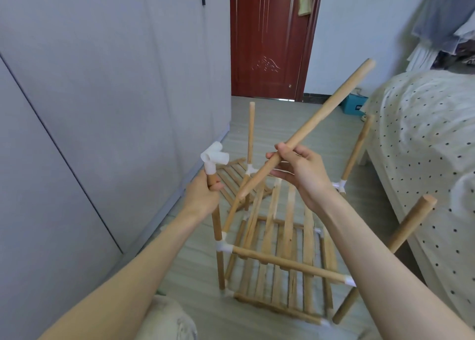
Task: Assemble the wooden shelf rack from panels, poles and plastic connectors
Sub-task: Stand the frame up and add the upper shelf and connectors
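Above floor (195, 275), hands (303, 177) grip poles (321, 118).

Tight spot — wardrobe (90, 108) close on the left, bed (424, 147) on the right; the rack's upright poles (251, 134) fence the open floor (295, 118) toward the door (267, 39).

You get soft, even daylight with only faint shadows under the rack (277, 249), straight lines bowing toward the frame edges from the wide lens, and slight blur on the bed (424, 139) at right.
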### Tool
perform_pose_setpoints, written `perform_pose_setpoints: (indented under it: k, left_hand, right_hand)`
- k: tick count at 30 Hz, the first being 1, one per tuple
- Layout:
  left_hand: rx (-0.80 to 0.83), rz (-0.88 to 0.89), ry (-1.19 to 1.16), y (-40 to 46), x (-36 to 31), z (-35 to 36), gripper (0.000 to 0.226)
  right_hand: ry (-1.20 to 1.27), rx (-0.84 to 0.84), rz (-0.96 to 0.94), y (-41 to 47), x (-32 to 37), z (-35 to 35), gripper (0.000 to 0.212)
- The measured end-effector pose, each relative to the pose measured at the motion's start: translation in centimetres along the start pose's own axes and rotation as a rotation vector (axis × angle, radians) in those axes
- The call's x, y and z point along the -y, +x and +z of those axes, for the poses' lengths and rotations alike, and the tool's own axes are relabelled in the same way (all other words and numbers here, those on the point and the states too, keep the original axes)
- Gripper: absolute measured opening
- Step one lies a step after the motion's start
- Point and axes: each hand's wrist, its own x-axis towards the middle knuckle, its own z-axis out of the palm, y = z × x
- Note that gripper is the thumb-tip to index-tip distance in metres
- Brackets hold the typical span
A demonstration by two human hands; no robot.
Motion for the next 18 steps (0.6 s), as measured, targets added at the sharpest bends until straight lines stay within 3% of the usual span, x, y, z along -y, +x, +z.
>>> perform_pose_setpoints:
  k: [11, 18]
  left_hand:
    - [0.246, -0.090, -0.089, 3.0, 1.2, -5.8, 0.018]
    - [0.058, -0.068, -0.087, 4.4, 2.3, -4.8, 0.020]
  right_hand:
    - [-0.004, 0.027, 0.127, 1.1, 1.2, 1.2, 0.013]
    - [-0.255, 0.159, 0.152, 3.1, 3.4, -0.7, 0.011]
